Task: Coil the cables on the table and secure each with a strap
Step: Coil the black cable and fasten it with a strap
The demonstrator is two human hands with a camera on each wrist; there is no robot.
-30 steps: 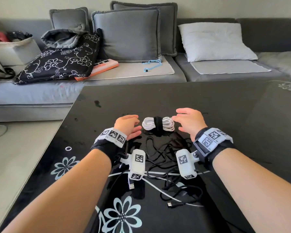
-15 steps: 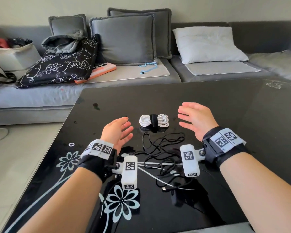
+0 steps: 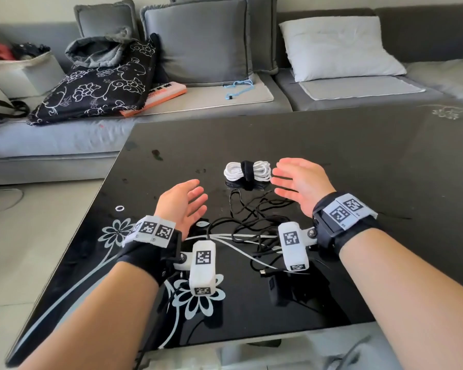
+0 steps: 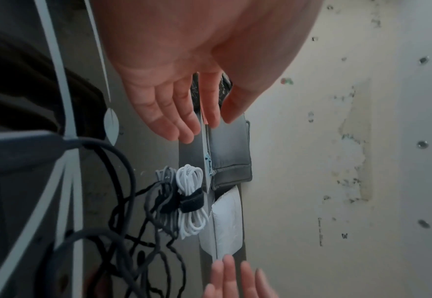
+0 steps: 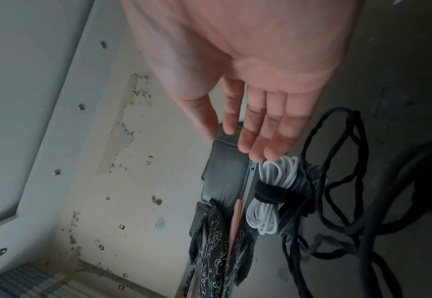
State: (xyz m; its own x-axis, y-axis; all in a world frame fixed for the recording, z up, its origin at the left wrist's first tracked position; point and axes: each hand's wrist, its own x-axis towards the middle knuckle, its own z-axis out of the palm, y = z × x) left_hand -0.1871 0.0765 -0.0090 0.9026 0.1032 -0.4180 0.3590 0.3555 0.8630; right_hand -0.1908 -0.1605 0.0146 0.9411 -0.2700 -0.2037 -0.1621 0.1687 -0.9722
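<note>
Head view showed both hands, left hand (image 3: 183, 201) and right hand (image 3: 301, 182), drawn back with fingers released, leaving the strapped white cable (image 3: 247, 171) toward the tabletop's (image 3: 385, 161) far edge, the black cable (image 3: 254, 225) nearer, uncoiled, likely next.

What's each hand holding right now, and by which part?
Nothing. The left hand and right hand hover open, fingers straight, clear of the strapped white cable and the loose black cable.

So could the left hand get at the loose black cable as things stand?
Probably yes. The left hand is open, holds nothing and hovers beside the loose black cable on the table; nothing lies between them, and the strapped white cable sits farther back.
</note>
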